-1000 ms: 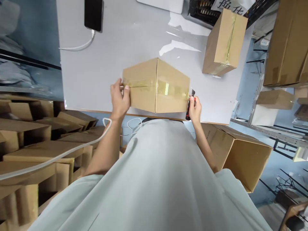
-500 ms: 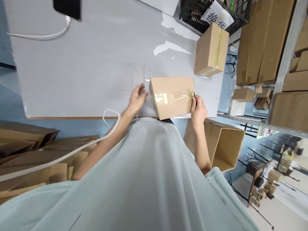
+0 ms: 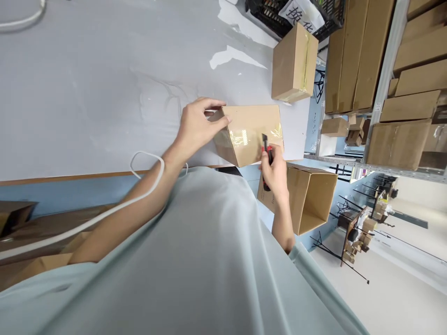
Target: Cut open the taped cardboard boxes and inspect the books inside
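Observation:
A taped cardboard box lies at the near edge of the grey table, clear tape running along its top. My left hand grips its left end, thumb on the top face and fingers over the far left corner. In my right hand is a red and black utility knife, its tip pointing away from me over the right part of the box top. Whether the blade touches the tape, I cannot tell.
Another taped box stands at the table's back right, beside a black crate with a paper label. An open carton is below the table on the right. A white cable crosses my left forearm. Shelves of boxes stand at right.
My left hand has moved from beside the box onto its left end. The right hand has brought the knife leftward from the box's right edge to above its top. The view has shifted.

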The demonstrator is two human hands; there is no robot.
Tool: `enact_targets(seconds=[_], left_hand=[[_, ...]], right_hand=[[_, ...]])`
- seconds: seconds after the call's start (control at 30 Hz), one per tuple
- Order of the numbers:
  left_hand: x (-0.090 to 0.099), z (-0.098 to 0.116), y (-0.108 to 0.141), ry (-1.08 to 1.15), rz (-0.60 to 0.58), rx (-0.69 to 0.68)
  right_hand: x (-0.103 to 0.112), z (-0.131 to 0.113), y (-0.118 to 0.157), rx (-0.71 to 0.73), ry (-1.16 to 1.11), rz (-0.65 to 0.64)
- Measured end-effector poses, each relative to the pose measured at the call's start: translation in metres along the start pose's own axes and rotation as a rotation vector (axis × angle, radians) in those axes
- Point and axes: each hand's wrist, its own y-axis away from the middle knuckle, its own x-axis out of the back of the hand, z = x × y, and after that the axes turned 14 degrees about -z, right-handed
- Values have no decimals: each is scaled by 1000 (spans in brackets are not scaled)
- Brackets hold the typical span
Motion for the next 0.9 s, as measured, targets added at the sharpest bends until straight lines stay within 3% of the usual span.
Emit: enact_targets(seconds=[0.17,0.43,0.63,0.9], left_hand=[[4,13,-1,-37,-35,53],[2,21,3,-50,-34,79],[3,21,4,-52,-46,74],[-5,12,6,-62,11,52]], right_hand=[[-15,-39,1,171,126,-118],[-23,-56,-14,168,285,-204],[-19,-73,-10,97,377,-256],[-34,-118,-13,-145,649,-299]])
